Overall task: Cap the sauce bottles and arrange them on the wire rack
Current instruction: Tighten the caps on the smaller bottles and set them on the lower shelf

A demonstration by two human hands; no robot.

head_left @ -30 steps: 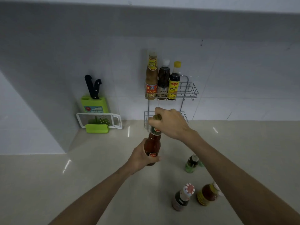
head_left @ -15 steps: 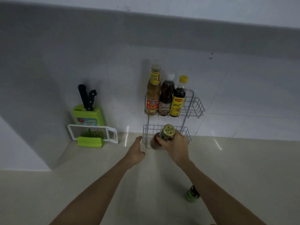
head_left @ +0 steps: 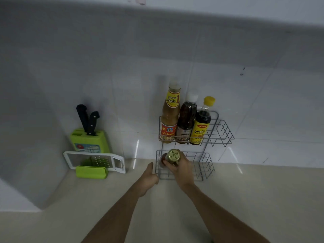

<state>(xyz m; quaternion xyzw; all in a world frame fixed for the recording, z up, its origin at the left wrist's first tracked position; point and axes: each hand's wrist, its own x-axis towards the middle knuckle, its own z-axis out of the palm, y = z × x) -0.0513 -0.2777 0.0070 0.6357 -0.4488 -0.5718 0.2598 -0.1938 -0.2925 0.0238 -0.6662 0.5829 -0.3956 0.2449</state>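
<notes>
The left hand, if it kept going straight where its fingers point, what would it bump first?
Probably the lower basket of the wire rack, at its left front corner. The left hand is already close beside it, though depth is unclear.

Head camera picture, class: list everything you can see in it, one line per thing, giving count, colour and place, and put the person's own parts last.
wire rack: one, grey, two tiers, against the tiled wall.
sauce bottles on the top tier: three, capped, side by side: tan sauce bottle, brown sauce bottle, dark bottle with yellow cap.
red sauce bottle with gold cap: one, at the left of the lower tier.
knife block: one, green, on the counter at left.
knives: two, black handles, in the block.
grater: one, white frame with green base, in front of the block.
counter: one, beige.
left hand: empty, beside the rack's lower tier.
right hand: fingers around the red sauce bottle.
</notes>
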